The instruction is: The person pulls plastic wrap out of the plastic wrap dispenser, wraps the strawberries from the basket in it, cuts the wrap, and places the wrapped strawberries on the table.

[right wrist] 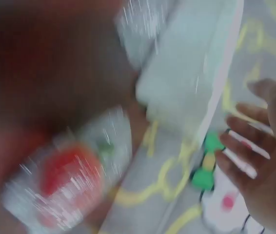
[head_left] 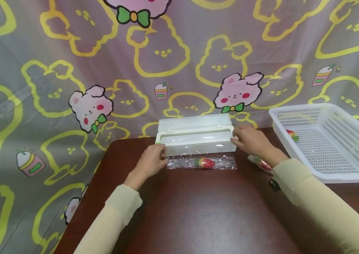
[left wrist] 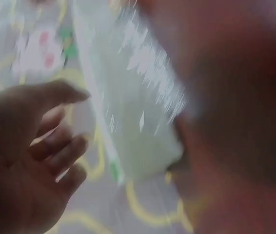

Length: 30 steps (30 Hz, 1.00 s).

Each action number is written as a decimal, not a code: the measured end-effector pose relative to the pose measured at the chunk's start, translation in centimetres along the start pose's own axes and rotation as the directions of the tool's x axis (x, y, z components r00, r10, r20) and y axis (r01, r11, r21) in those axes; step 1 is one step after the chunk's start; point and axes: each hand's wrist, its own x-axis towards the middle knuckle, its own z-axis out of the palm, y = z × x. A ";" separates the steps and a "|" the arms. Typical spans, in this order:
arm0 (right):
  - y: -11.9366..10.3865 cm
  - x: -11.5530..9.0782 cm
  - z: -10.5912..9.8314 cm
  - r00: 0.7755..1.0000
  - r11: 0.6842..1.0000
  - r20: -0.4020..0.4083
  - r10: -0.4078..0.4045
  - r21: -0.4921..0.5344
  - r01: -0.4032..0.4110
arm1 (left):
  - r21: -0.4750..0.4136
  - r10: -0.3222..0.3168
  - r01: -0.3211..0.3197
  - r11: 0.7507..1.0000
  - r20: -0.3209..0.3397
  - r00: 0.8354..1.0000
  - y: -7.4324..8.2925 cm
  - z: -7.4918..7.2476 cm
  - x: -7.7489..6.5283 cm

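A white cling film dispenser stands at the back of the table with its lid raised and a roll of film inside. In front of it a strawberry lies on a crinkled strip of cling film. My left hand is at the dispenser's left end, its fingers loosely bent and apart in the left wrist view. At the right end is my right hand, fingers spread and relaxed in the right wrist view. Both wrist views are blurred.
A film-wrapped strawberry lies under the right forearm, beside a small dark object. The white plastic basket at the right holds another strawberry. A patterned curtain hangs right behind the brown table.
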 end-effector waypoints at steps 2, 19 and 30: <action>-1.6 -1.1 1.1 0.996 0.996 0.027 -0.087 -0.033 0.088 | 0.033 0.094 -0.097 0.995 0.095 0.991 1.0 1.1 -0.5; -4.9 -3.3 5.5 0.948 0.903 0.133 -0.291 -0.289 0.318 | 0.166 0.171 -0.204 0.965 0.191 0.967 1.3 5.6 -1.2; -6.0 -8.6 4.3 0.921 0.888 0.125 -0.368 -0.248 0.388 | 0.072 0.230 -0.248 0.966 0.200 0.952 2.7 4.3 -6.3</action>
